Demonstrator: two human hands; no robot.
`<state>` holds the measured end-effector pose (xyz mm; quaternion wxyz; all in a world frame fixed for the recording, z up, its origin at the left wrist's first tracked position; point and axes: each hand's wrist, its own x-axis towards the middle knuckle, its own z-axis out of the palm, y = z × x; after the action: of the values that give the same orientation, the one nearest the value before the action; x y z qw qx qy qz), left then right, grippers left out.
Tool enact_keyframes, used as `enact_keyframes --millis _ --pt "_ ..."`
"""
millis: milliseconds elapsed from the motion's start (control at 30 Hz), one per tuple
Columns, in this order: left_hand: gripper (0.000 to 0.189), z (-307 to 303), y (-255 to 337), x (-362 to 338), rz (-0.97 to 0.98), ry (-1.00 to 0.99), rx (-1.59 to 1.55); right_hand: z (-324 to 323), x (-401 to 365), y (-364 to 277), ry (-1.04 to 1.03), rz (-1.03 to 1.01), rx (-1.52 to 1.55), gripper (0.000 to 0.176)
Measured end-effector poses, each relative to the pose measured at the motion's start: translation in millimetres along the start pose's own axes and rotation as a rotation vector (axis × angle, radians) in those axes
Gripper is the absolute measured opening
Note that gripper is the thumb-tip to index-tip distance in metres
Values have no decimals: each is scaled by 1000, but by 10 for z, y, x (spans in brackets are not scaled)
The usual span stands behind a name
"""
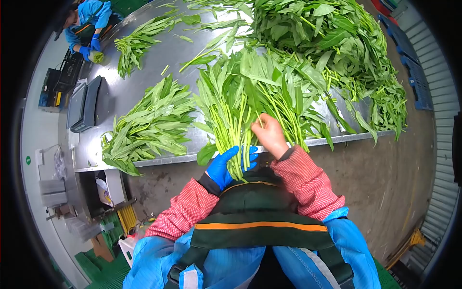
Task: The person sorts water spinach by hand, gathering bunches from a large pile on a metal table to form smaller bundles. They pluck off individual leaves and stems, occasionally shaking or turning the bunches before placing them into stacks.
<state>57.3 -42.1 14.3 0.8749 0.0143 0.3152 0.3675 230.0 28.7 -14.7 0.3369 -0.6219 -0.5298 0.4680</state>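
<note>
A bunch of water spinach [231, 115] stands with its stem ends at the table's front edge and its leaves spread over the metal. My left hand [225, 166], in a blue glove, is wrapped round the lower stems. Bare and closed in a pinch, my right hand [270, 136] is at the right side of this bunch with a thin green stem between its fingers. More loose stems [286, 113] lie just beyond my right hand. To the left rests a separate bundle of water spinach [151, 123].
A large heap of water spinach [332, 43] covers the table's far right. Another bundle [134, 45] lies farther back, left of centre. A dark scale [85, 103] stands at the left edge of the metal table [108, 89]. A co-worker [91, 21] in blue gloves handles greens at the far left.
</note>
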Motion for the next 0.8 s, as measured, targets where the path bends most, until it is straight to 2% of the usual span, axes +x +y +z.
enact_keyframes --millis 67,133,167,233,267,300,333,367,400,433,467,500,533,567,633,733,767,800 --pt "48 -36 -11 -6 0 30 -19 -140 -40 -55 -26 -12 35 17" --pt "48 -41 -24 7 -4 50 -45 -234 -183 -185 -167 -47 348 9" --pt "46 -15 -44 4 14 89 -19 -270 -292 -339 -220 -79 493 8" --pt "41 76 -66 23 44 159 41 -212 -455 -501 -316 -161 562 12" --pt "37 -31 -57 65 -63 23 245 -209 -550 -536 -444 -92 637 13" --pt "34 -279 -25 145 -171 -115 450 -127 -624 -489 -531 -105 631 12" --pt "32 -525 17 236 -280 -255 654 -152 -726 -594 -687 69 771 11" --pt "31 -528 -55 225 -122 -268 693 -215 -824 -733 -840 251 907 10" --pt "30 -437 -124 180 92 -198 569 -266 -885 -782 -835 234 849 11" --pt "29 -366 -146 153 198 -138 435 -322 -926 -813 -830 217 790 12" --pt "29 -271 -163 168 209 -44 293 -404 -952 -868 -824 200 731 14" --pt "30 -174 -215 192 176 134 66 -668 -872 -990 -646 265 736 16" --pt "37 -86 -59 143 4 167 160 -864 -811 -935 -359 53 924 19" --pt "41 -110 -54 141 -4 156 134 -1076 -651 -850 -88 33 1188 26" --pt "36 44 -38 99 -11 209 114 -1521 -330 -725 183 -128 1447 26" --pt "37 18 0 154 -91 104 184 -1464 -318 -201 74 -13 532 29" --pt "37 40 15 157 -90 97 217 -1133 -235 70 174 -264 -32 32" --pt "36 88 48 156 -91 91 253 -1030 -431 -340 4 -81 -381 35"
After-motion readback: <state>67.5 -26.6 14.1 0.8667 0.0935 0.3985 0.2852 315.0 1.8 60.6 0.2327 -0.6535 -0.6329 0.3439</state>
